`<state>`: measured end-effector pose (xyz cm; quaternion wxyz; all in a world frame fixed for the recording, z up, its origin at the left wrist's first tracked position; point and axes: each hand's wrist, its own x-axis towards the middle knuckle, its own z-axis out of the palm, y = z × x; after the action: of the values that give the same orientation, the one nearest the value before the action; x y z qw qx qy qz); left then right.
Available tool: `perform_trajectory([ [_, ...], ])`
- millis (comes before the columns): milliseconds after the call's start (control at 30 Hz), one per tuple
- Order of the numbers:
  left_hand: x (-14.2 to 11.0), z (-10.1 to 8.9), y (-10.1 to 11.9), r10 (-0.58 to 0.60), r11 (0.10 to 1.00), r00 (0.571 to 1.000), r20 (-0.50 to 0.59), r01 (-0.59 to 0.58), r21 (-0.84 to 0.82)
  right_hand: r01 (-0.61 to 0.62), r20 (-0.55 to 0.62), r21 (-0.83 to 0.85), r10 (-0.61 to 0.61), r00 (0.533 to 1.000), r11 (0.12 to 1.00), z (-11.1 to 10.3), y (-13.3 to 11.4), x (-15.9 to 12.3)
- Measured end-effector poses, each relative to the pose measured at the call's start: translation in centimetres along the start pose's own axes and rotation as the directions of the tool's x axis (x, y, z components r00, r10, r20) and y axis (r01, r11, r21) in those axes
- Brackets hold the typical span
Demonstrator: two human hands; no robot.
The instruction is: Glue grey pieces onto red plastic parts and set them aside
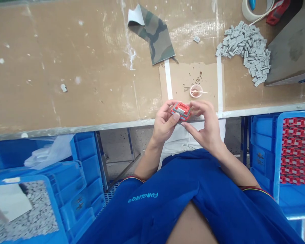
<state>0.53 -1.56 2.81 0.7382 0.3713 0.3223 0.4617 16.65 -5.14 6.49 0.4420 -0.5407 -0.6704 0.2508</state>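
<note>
brown cardboard covering a workbench (66,61) filled the upper view, and blue plastic crates (264,145) were set below its edge on both sides. on the bench, a heap of small grey tags (244,51) was piled near a scrap of camouflage fabric (152,34). a small cup (196,90) holding a thin stick was placed just beyond the hands. a red-and-grey plastic piece (181,111) was held over the bench edge, gripped between the curled fingers and thumb of the left hand (165,120) and pinched by the fingertips of the right hand (202,123), whose thumb was spread lower.
</note>
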Motion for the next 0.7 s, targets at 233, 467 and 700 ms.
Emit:
perform_trajectory([
  [233, -1.6, 2.4, -1.6, -0.07, 0.992, 0.995, 0.066, 0.076, -0.104, 0.029, -0.094, -0.006, -0.03, 0.995, 1.0, 0.4, 0.4, -1.0],
  [467, -1.2, 2.2, 0.7, 0.234, 0.944, 0.97, 0.063, -0.242, 0.225, 0.035, -0.063, -0.019, -0.036, 0.997, 0.999, -1.3, -0.3, -1.3],
  [700, -0.8, 2.6, 2.4, 0.374, 0.842, 0.925, 0.072, -0.371, 0.392, 0.057, -0.032, -0.021, -0.058, 0.998, 0.998, -2.0, -0.9, -0.9],
])
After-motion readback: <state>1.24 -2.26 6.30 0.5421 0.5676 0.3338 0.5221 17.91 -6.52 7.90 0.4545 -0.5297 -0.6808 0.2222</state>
